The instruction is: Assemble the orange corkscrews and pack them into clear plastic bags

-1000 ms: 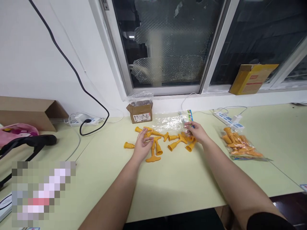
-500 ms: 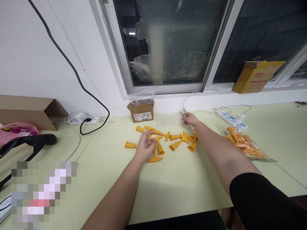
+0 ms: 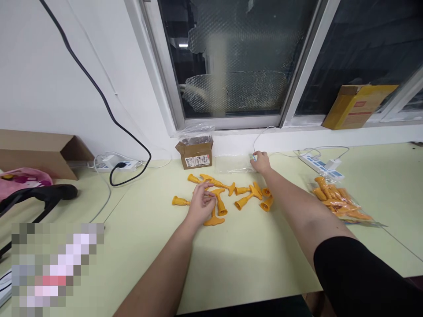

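Observation:
Several yellow plastic T-handled pieces with flared cup ends [image 3: 220, 203] lie loosely scattered on the pale green table. My left hand [image 3: 201, 203] hovers over or rests among them, fingers loosely curved and apart; I see nothing held in it, though its underside is hidden. Farther back, my right hand [image 3: 261, 163] has its fingers closed on the right end of a flat clear plastic bag [image 3: 231, 164]. A small coloured label [image 3: 253, 157] shows at that end, partly hidden by the fingers.
At the back stands a small open cardboard box [image 3: 197, 154]. To the right lies a clear bag packed with yellow pieces [image 3: 340, 200], near a white power strip [image 3: 320, 166]. A black cable [image 3: 99, 90] hangs at left, beside a larger cardboard box [image 3: 36, 152].
My right hand has turned and lowered slightly at the bag's end, and the label sits flatter under its fingers. My left hand stays nearly in place. The view has shifted slightly.

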`<state>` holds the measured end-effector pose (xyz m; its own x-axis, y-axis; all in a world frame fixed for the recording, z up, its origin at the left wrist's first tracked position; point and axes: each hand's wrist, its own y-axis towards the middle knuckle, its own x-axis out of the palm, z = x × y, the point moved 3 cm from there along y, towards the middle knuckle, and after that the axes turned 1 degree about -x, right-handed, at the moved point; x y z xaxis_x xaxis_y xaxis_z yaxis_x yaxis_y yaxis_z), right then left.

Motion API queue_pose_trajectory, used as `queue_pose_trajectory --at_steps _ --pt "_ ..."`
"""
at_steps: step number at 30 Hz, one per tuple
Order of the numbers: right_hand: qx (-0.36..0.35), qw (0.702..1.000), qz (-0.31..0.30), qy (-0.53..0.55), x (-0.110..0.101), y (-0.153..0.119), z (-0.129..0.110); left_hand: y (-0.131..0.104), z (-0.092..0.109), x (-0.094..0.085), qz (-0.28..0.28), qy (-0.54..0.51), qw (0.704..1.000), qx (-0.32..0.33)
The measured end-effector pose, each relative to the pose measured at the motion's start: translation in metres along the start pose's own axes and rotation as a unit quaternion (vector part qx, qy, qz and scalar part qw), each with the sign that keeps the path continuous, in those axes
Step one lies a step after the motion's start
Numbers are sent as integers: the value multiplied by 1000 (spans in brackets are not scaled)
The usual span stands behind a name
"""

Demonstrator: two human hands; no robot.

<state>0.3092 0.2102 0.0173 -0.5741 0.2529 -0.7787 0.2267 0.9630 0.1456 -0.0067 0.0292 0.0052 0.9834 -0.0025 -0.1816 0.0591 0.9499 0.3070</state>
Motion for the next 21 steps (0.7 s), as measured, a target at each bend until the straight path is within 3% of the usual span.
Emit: queue_pose_trajectory --at_steps 5,9,15,21 --pt "-88 988 -112 -67 29 -6 -27 -2 1 2 -7 17 1000 7" --pt "-77 973 -184 -113 50 -9 -38 -2 0 3 -10 19 1000 9" --pt "5 976 -151 -157 53 3 -43 -1 0 3 -21 42 999 17" --pt "-30 969 -163 -181 70 7 -53 -3 2 2 -18 57 997 45"
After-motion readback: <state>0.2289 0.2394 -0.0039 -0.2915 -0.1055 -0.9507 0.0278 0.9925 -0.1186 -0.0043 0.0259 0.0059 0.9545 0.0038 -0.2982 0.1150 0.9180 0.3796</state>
